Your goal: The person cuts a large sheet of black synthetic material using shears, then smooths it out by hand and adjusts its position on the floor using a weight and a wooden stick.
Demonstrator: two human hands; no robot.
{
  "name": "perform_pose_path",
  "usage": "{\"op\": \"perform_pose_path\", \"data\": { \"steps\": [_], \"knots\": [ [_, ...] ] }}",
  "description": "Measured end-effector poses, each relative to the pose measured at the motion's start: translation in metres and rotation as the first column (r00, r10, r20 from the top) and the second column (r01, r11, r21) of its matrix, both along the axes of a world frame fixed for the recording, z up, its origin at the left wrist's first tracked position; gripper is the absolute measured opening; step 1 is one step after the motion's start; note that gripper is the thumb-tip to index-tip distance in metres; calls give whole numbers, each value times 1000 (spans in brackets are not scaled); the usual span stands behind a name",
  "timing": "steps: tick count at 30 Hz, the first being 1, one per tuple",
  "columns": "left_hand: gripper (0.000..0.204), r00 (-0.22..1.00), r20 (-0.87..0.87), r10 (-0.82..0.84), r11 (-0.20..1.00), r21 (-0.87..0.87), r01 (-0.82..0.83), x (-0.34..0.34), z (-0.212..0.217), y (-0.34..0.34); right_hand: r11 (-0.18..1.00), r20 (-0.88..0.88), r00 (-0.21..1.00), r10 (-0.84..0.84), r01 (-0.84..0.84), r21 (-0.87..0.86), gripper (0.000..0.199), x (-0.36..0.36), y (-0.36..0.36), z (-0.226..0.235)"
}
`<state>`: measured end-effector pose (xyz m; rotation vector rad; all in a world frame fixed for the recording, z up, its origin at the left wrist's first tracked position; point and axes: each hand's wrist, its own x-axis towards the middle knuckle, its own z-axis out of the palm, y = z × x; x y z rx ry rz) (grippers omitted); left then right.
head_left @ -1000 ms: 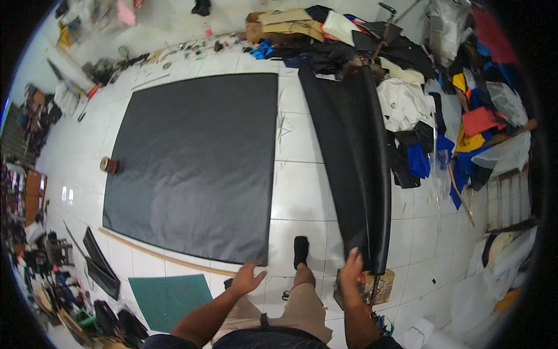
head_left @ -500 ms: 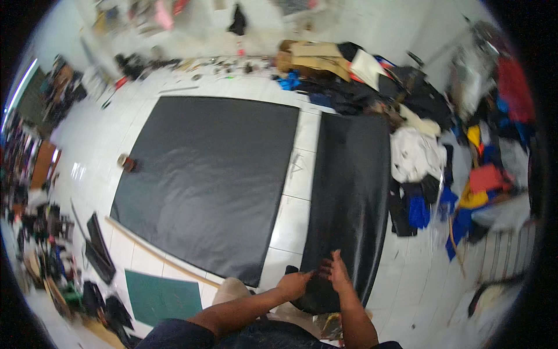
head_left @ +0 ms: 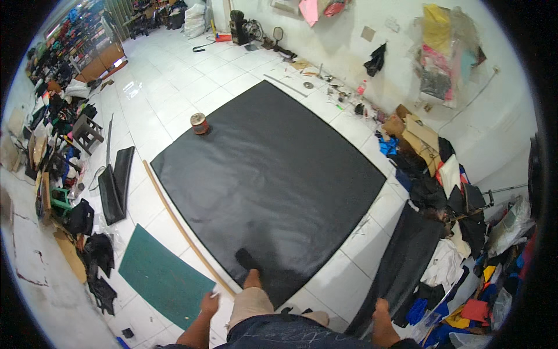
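- The big black sheet [head_left: 290,174] lies spread out on the white floor, so that part looks done.
- The second black sheet [head_left: 404,253] is on the floor to the right, near the messy pile of cloth [head_left: 444,262]. It is long and thin there and not laid out wide like the big one, so spreading it seems left undone.
- A can [head_left: 199,123] sits by the far left edge of the big sheet. A wooden strip [head_left: 180,228] lies along its near left side, with a green mat [head_left: 165,276] beside that.
- The left hand [head_left: 209,303] is near the mat, fingers curled in. A small white bit shows there, but one cannot tell if it is held.
- The right hand [head_left: 381,314] is in front of the second sheet. One cannot tell how its fingers stand or if they grip.
- Half a second ago, both hands were close together over the second sheet; now they are wide apart.
- The view has turned, and one dark-socked foot [head_left: 244,259] is now over the big sheet.
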<state>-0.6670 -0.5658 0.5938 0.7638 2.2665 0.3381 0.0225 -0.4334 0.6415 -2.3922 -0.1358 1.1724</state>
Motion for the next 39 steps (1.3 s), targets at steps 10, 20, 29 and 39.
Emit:
{"op": "perform_pose_path", "data": {
  "steps": [10,20,29,39],
  "knots": [
    [24,734,181,654,753,-246,-610,-301,63,0,-548,-481,-303,822,-647,-530,41,-133,49,45],
    [36,897,371,241,959,52,-279,-448,107,386,-134,-203,72,976,-536,-834,18,-318,115,41],
    [31,966,256,-18,962,-259,86,-629,68,441,773,530,758,381,53,-632,18,-485,340,42],
    [40,962,270,-37,962,-250,108,-866,65,738,829,591,788,172,208,-519,34,-740,561,59]
  ]
}}
